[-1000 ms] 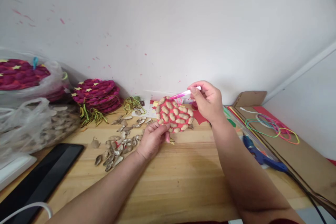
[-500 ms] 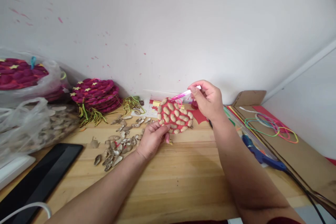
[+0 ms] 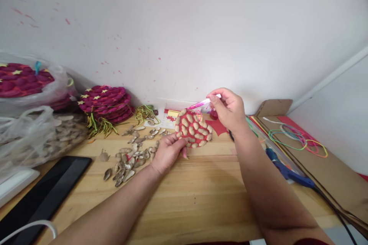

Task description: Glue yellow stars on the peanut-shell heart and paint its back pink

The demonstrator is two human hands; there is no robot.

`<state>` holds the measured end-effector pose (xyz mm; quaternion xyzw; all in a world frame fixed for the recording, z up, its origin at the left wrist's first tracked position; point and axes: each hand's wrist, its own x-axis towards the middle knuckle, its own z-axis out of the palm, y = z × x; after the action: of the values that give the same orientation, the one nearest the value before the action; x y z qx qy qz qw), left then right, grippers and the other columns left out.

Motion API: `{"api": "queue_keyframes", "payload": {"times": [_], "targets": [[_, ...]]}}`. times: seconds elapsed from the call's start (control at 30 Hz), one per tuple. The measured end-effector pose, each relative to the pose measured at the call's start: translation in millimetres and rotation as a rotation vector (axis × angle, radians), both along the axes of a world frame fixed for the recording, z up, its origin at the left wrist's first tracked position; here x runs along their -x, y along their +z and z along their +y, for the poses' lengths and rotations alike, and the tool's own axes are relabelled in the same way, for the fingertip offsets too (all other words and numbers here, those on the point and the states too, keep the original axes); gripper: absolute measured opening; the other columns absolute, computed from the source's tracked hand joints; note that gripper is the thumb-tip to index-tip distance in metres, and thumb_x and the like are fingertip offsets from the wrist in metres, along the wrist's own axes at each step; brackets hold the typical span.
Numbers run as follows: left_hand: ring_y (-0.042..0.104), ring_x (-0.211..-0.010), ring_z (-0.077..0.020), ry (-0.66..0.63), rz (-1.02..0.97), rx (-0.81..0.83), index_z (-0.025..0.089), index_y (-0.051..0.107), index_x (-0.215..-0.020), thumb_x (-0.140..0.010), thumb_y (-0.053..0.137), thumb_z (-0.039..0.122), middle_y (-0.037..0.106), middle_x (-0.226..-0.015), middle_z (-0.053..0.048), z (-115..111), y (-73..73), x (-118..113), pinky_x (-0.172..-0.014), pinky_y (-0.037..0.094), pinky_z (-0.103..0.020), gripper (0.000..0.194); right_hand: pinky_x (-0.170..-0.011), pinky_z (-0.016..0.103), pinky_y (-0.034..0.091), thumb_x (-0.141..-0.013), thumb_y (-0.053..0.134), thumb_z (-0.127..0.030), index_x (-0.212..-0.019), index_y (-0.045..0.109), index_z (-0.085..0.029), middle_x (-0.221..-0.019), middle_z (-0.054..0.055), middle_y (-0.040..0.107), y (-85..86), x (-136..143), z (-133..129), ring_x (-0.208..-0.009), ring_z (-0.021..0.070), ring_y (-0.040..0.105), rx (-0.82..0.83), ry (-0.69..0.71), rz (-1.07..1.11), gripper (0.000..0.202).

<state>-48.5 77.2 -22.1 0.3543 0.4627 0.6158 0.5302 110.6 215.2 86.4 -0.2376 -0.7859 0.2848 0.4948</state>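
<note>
My left hand (image 3: 169,151) pinches the lower left edge of a red disc (image 3: 191,129) covered with peanut shells, tilted up above the table. The shells on it are plain tan. My right hand (image 3: 228,109) grips the white handle of a slim paintbrush (image 3: 201,103), stained pink toward its lower end. Its tip is at the disc's upper left edge, by a shell; whether it touches is too small to tell. Behind the disc stands a small jar of dark pink paint (image 3: 213,114), partly hidden by my right hand.
Loose shell halves (image 3: 126,164) lie left of my left hand. Farther left are a stack of purple shell discs (image 3: 105,103), a bag of shells (image 3: 63,134) and a black tablet-like slab (image 3: 48,199). On the right are a blue glue gun (image 3: 293,174), cardboard (image 3: 330,176) and coloured cords (image 3: 287,138).
The disc has shifted slightly right and tipped a little in my left hand. The brush tip now lies nearer the disc's upper left edge. My right hand has barely moved.
</note>
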Motion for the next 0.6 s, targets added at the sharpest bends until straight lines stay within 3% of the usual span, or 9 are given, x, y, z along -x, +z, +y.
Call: {"api": "queue_keyframes", "payload": {"times": [0.27,0.6], "targets": [[0.043,-0.044,-0.0093,0.017,-0.012,-0.004,0.02,0.062,-0.059,-0.075,0.078,0.042,0.061,-0.045,0.001,1.4,-2.0,0.9,-0.05,0.028,-0.026,0.032,-0.053,0.025,0.04,-0.095,0.07,-0.057,-0.092,0.072,-0.022,-0.067,-0.003,0.063,2.1,-2.0,-1.3,-0.056,0.0107,0.052,-0.012,-0.008,-0.049,0.035],[0.042,-0.042,-0.0093,0.025,-0.011,-0.001,0.02,0.063,-0.058,-0.076,0.082,0.045,0.058,-0.044,0.001,-0.8,1.4,-0.3,-0.048,0.029,-0.026,0.036,-0.055,0.025,0.044,-0.094,0.07,-0.06,-0.092,0.071,-0.022,-0.068,-0.002,0.065,2.9,0.5,-3.5,-0.058,0.0119,0.056,-0.011,-0.027,-0.032,0.037]]}}
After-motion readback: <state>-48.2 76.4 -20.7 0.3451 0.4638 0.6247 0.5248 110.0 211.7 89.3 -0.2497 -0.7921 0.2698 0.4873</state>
